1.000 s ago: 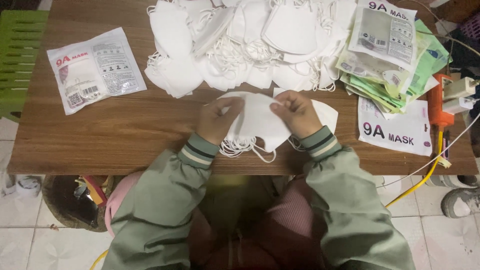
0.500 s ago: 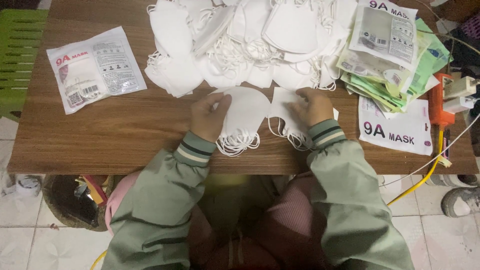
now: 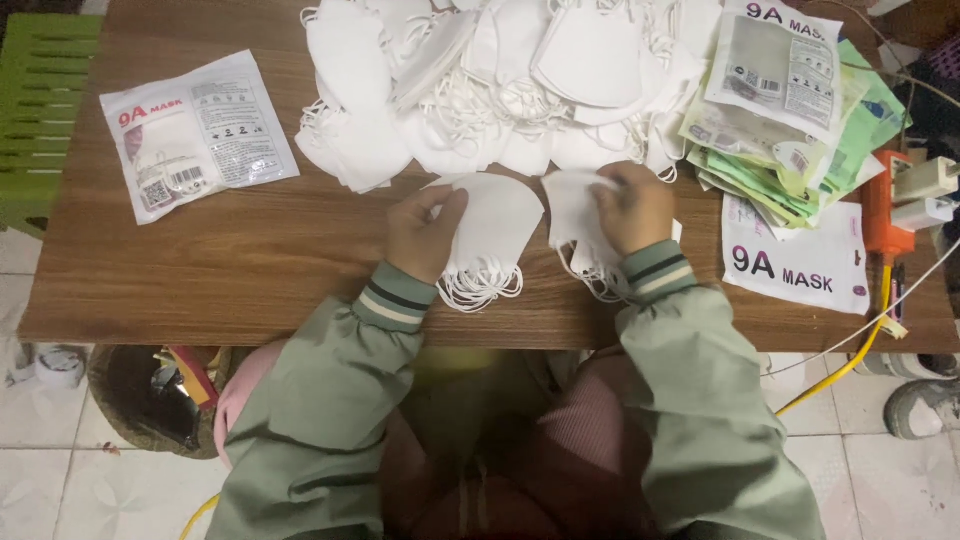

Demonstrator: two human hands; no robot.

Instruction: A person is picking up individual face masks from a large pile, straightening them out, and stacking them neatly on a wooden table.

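— At the near edge of the brown wooden table (image 3: 200, 280), what are the hands on?

— Each has its own bundle. The left hand (image 3: 425, 235) is closed on the edge of the left stack of white folded face masks (image 3: 495, 225), thumb on top, with the ear loops spilling out toward the person. The right hand (image 3: 635, 208) is curled over the right stack of white folded face masks (image 3: 572, 215), fingertips pinching its upper corner.

— Are the hands together?

— Apart, with a strip of bare wood between the two stacks. Both bundles lie flat on the table, just below the big heap of loose white masks (image 3: 500, 90).

— So which step would you call this?

— I'd judge it as dividing and squaring up: one lot of masks sorted into two even stacks, each pressed flat.

— And what does handling them from here call for?

— A firm pinch across all the layers, I think, since the stacks are loose and would fan out. The elastic loops hang tangled off the near side, so they would need gathering in before any lift or slide.

— What else is about?

— A sealed clear printed mask packet (image 3: 195, 135) lies well to the left. To the right is a pile of empty white and green pouches (image 3: 790, 100), one flat white pouch (image 3: 800, 265) just beside the right sleeve, and an orange hand tool (image 3: 878, 215) at the table's edge.
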